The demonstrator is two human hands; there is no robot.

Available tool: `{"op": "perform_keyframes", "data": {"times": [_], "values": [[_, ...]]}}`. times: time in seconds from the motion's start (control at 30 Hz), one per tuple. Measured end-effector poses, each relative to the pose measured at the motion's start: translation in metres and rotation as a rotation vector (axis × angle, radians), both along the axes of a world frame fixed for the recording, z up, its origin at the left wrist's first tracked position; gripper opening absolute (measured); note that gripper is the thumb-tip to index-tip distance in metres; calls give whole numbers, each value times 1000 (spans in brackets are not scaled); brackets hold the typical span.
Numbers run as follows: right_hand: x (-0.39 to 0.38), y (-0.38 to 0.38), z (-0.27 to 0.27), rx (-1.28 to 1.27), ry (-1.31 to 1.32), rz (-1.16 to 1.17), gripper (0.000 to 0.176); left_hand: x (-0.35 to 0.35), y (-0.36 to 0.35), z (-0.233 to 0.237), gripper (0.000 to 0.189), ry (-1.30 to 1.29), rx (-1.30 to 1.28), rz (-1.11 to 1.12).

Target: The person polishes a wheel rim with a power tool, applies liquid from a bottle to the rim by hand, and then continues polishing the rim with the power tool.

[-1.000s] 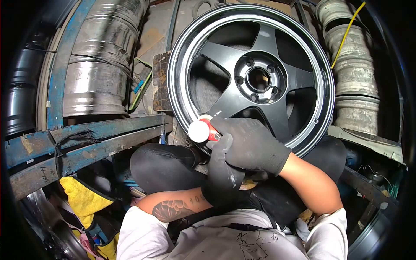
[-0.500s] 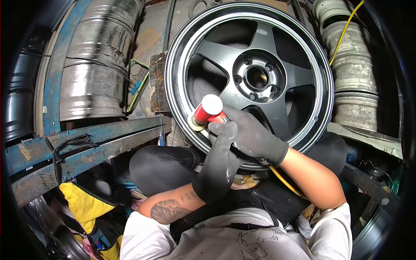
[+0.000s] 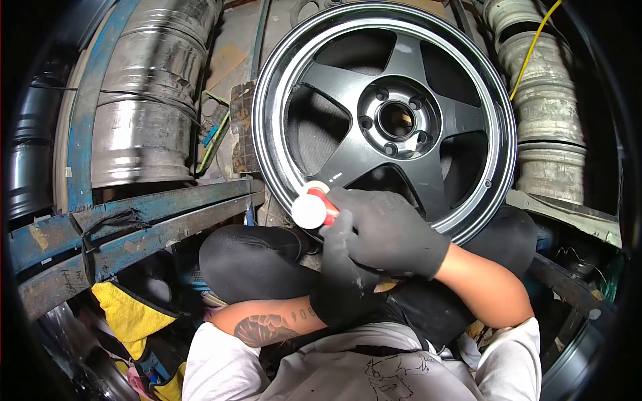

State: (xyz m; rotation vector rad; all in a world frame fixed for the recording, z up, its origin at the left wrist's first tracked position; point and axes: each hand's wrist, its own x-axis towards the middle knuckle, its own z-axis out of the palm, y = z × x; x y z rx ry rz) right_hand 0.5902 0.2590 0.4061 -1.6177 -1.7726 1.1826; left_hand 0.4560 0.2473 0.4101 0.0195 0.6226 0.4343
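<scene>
Nearby, yellow cloth (image 3: 130, 317), metal barrels (image 3: 144, 127) flanking wheel (image 3: 342, 159), hands (image 3: 391, 232) partly hiding tool (image 3: 309, 211)

The wheel (image 3: 368, 150) faced the camera and had five dark grey spokes, a bright lip and a black outer edge. Five bolt holes ringed its open centre. A pale smudge marked the top spoke, a small white mark the lower-left one. The tool (image 3: 311, 211), red with a round white cap, was over the lower-left lip; contact could not be confirmed
</scene>
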Motion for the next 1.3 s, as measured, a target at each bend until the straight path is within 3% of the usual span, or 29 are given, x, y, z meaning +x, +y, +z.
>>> {"op": "perform_keyframes", "data": {"times": [0.17,0.4,0.5,0.67,0.73,0.97,1.07,1.13,1.27,1.3], "values": [[-5,4,-10,69,-15,-33,33,-8,-2,-6,66,10,50,-51],[21,1,33,-104,-185,239,30,-29,-39,-17,64,-96,58,-333],[21,-3,36,-85,-149,204,30,-22,-37,-17,64,-67,23,-278],[-2,0,-9,97,-79,19,32,-6,-11,-12,63,28,30,-58],[-5,6,-13,94,-54,-22,32,-6,-5,-12,63,34,55,-70],[25,0,29,-93,-5,152,33,-14,-34,-19,63,71,305,-385],[48,-18,22,-128,71,181,36,-1,-37,-16,63,139,454,-450],[64,-29,19,-85,155,182,35,8,-37,-17,63,144,379,-473],[86,-40,12,-173,322,108,38,18,-39,-23,67,75,-106,-488],[87,-42,4,-116,372,95,52,21,-39,-23,66,78,-83,-482]]}}
